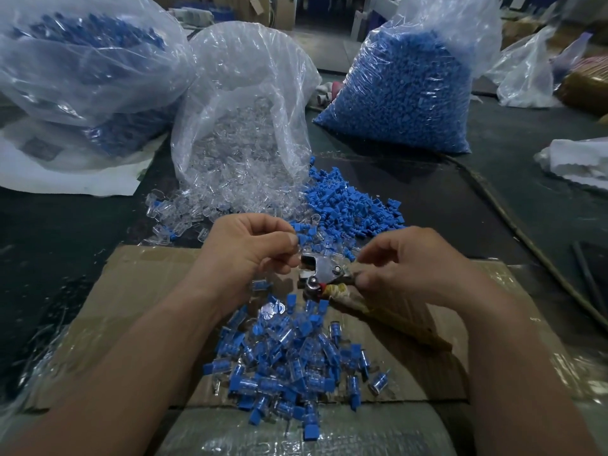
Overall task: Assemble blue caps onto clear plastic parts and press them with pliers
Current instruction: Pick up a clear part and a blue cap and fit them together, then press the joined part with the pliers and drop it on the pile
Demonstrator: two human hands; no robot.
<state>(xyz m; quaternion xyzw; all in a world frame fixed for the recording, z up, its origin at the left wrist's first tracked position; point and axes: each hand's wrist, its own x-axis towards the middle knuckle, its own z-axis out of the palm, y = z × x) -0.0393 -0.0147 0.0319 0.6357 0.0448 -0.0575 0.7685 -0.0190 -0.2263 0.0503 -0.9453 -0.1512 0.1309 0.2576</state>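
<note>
My left hand (243, 255) pinches a blue-capped clear plastic part (302, 239) just left of the steel pliers (317, 271), whose handles, running rightward, my right hand (408, 261) grips.

The small blue-and-clear plastic piece (302, 240) pinched by the left hand (250, 248) is largely hidden behind its thumb and fingers. The wrapped handles of the metal pliers (320, 271) are partly covered by the right hand (404, 261). The large clear plastic bag (75, 77) at far left is cut off by the picture's edges.
</note>
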